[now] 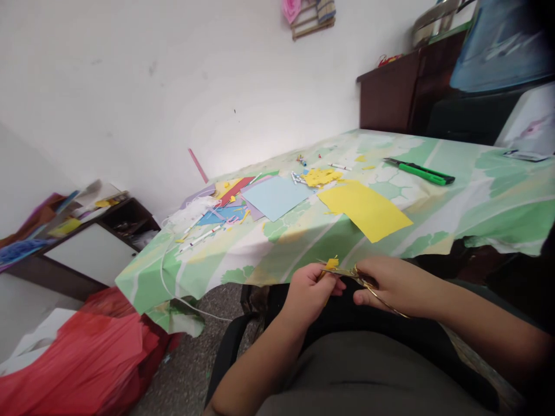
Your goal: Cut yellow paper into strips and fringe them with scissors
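My left hand [310, 289] pinches a small piece of yellow paper [332, 264] with a fringed top, just in front of the table edge. Gold scissors [366, 280] are in my right hand [388, 286], their blades reaching left to the yellow piece at my left fingertips. How far the blades are apart is too small to tell. On the table [234, 260], a large yellow sheet [366, 208] lies beyond my hands, with a heap of cut yellow paper [321, 177] behind it.
A green utility knife [422, 172] lies at the right of the table. Left of centre are a light blue sheet [275, 196], coloured papers, markers and white string [191, 214]. A thin cord hangs over the front edge. Red bags [99, 346] lie at the lower left.
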`<control>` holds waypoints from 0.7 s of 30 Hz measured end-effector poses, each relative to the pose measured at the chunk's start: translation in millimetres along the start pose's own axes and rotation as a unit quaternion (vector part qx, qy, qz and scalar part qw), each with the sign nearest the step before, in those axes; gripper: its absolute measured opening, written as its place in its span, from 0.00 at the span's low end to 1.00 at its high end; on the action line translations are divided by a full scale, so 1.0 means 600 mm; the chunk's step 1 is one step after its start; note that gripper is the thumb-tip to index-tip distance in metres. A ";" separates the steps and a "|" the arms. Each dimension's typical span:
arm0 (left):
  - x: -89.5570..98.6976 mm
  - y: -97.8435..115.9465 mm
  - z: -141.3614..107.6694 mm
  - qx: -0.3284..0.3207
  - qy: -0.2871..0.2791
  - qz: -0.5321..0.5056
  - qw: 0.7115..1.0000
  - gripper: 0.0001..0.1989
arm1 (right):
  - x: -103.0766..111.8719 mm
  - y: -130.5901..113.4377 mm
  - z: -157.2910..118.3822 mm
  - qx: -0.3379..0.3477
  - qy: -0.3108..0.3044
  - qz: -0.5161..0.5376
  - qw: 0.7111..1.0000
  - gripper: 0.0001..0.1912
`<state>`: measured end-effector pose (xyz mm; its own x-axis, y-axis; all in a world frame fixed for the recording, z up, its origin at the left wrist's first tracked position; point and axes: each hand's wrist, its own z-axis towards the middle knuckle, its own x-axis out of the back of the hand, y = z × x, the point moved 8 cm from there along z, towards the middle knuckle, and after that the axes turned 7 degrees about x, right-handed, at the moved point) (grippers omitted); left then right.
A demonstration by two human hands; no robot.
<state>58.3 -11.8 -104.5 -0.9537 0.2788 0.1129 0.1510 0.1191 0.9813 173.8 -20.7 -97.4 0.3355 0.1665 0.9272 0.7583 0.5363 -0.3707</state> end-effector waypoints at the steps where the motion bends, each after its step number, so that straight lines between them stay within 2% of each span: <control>1: -0.001 -0.002 0.000 0.009 -0.002 -0.017 1.000 0.10 | 0.000 -0.001 0.000 0.000 0.000 0.001 1.000 0.18; 6: -0.009 -0.013 0.002 0.048 -0.033 -0.117 0.991 0.11 | 0.001 -0.002 0.000 -0.005 0.000 0.011 1.000 0.16; 10: -0.012 -0.017 0.002 0.072 -0.039 -0.129 0.988 0.12 | 0.002 -0.001 -0.001 -0.001 -0.009 0.020 1.000 0.16; 15: -0.019 -0.031 0.004 0.118 -0.051 -0.150 0.980 0.12 | -0.011 0.001 -0.005 0.011 -0.069 0.085 0.994 0.16; 18: -0.022 -0.036 0.007 0.118 -0.058 -0.152 0.980 0.11 | -0.014 -0.001 -0.005 0.027 -0.086 0.124 0.988 0.14; 21: -0.021 -0.032 0.008 0.089 -0.059 -0.129 0.986 0.10 | -0.015 -0.004 -0.004 0.044 -0.099 0.148 0.983 0.14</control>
<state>68.6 -12.8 -125.7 -0.9312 0.3249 -0.1652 -0.0385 0.3630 0.9310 170.4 -25.7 -105.0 0.4120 0.4790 0.7751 0.5899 0.5080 -0.6276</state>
